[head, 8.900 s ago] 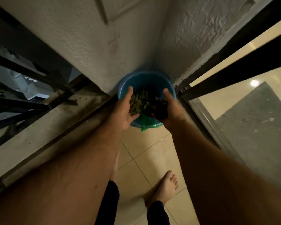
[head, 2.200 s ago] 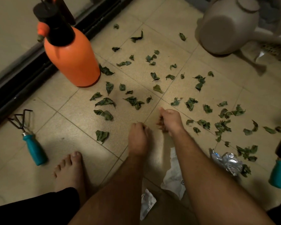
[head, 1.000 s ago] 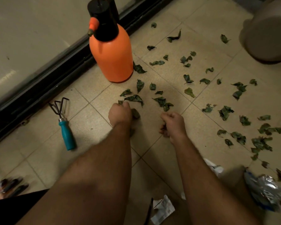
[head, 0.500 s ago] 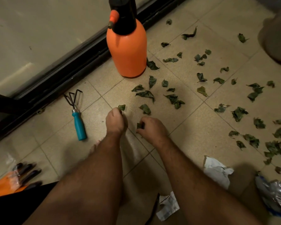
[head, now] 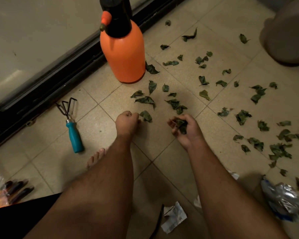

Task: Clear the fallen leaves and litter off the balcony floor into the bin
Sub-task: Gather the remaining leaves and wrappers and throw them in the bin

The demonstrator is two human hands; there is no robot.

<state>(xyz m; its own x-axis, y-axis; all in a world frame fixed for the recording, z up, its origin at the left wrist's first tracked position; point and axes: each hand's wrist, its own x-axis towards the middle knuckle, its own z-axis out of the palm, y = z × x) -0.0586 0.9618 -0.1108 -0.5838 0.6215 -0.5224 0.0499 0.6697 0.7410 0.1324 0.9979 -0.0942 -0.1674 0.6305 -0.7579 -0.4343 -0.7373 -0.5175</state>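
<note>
Two bare hands work low over the tiled floor (head: 47, 169) in the head view. The left hand (head: 127, 120), at centre frame, has its fingers curled tight, knuckles up, just beside a single leaf (head: 146, 116); whether they grip anything I cannot tell. The right hand (head: 186, 129), palm up, curls its fingers round a clump of leaves (head: 181, 125). Scattered leaves (head: 259, 135) cover the right half. An orange pressure sprayer (head: 123, 54) stands at upper centre, a teal-handled hand rake (head: 72, 125) lies at left, and a crumpled foil wrapper (head: 283, 199) sits at lower right.
</note>
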